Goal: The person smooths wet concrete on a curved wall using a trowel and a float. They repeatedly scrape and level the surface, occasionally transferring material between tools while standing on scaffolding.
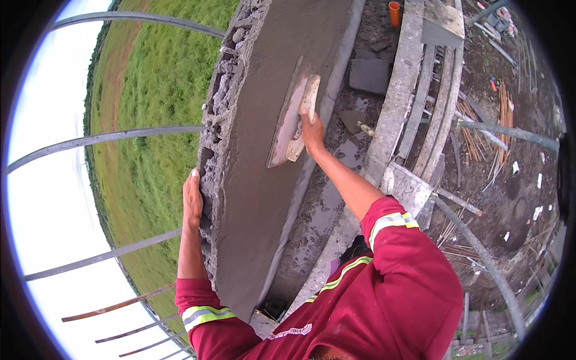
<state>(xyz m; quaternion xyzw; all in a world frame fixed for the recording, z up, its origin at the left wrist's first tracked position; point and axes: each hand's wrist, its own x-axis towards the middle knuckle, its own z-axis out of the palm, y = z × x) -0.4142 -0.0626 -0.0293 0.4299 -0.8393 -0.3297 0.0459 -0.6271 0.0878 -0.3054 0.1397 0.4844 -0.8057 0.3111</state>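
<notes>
A grey wall (255, 180) freshly coated with smooth wet plaster runs from the lower middle to the top. My right hand (312, 132) is wrapped round the handle of a plastering float (286, 135). The float's long flat blade lies against the plaster, with its pale handle board on top. On the left, my left hand (192, 199) lies flat along the rough, broken edge (211, 138) of the wall. Its fingers are stretched out, and it holds nothing. A pointed trowel (353, 122) with a light handle lies on the ledge to the right.
A dark grey slab (369, 75) and an orange pipe (394, 13) stand on the mortar-splashed ledge. Wooden planks (435, 114) run alongside it. Metal poles (510, 135) cross the right side, above ground littered with rods (504, 120). Grass (174, 78) lies beyond the wall.
</notes>
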